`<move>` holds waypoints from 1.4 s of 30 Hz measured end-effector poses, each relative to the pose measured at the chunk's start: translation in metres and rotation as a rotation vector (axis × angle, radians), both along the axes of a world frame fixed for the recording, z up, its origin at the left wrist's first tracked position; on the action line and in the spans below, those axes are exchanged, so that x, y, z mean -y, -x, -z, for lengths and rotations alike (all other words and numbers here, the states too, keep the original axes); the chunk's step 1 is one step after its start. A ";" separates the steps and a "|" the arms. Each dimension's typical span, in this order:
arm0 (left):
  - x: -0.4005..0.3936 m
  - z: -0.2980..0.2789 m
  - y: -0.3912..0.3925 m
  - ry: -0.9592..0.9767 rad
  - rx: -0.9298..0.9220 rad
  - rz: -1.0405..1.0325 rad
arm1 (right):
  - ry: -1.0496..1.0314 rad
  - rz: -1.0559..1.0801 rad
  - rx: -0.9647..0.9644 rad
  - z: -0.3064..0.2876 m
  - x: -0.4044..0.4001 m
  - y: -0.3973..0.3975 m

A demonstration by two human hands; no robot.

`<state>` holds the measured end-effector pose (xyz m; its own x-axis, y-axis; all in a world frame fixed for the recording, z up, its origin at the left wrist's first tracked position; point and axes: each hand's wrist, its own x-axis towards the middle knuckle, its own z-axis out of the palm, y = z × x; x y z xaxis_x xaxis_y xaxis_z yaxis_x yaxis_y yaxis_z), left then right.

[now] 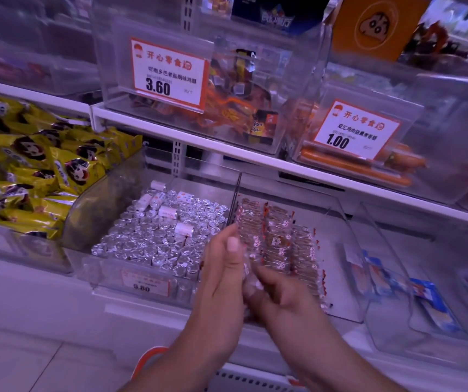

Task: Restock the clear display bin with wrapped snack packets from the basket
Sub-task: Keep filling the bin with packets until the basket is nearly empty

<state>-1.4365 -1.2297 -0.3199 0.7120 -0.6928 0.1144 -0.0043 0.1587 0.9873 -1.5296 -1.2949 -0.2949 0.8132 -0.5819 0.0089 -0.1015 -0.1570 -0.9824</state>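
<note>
Orange basket rim (149, 356) seen at the bottom edge, wrapped snack packets (248, 274) gripped between left hand (224, 267) and right hand (276, 292) over the front edge of the clear display bin (351, 267), packet rows (278, 236) laid inside, foil rolls (159, 233) beside, price tags (169, 73) placed above.

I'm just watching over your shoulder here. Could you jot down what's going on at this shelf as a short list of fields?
place: shop shelf with clear bins
left hand: raised over the bin front, touching clear wrapped packets
right hand: fingers curled around clear wrapped packets
display bin: rows of red-edged snack packets
bin to the left: foil-wrapped rolls
far left: yellow packets
upper shelf tags: 3.60 and 1.00
basket: orange rim at bottom edge
</note>
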 end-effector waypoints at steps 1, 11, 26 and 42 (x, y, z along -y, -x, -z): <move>0.000 -0.001 -0.002 -0.022 0.042 0.017 | 0.050 0.026 -0.006 -0.003 0.012 0.000; 0.005 0.005 -0.050 -0.234 0.207 -0.229 | 0.763 0.185 -0.645 0.038 0.166 -0.023; 0.014 0.009 -0.044 -0.303 0.218 -0.159 | 0.893 0.117 -0.878 0.060 0.149 -0.034; 0.014 0.014 -0.043 -0.296 0.268 -0.124 | 1.197 0.020 -0.829 0.074 0.173 -0.022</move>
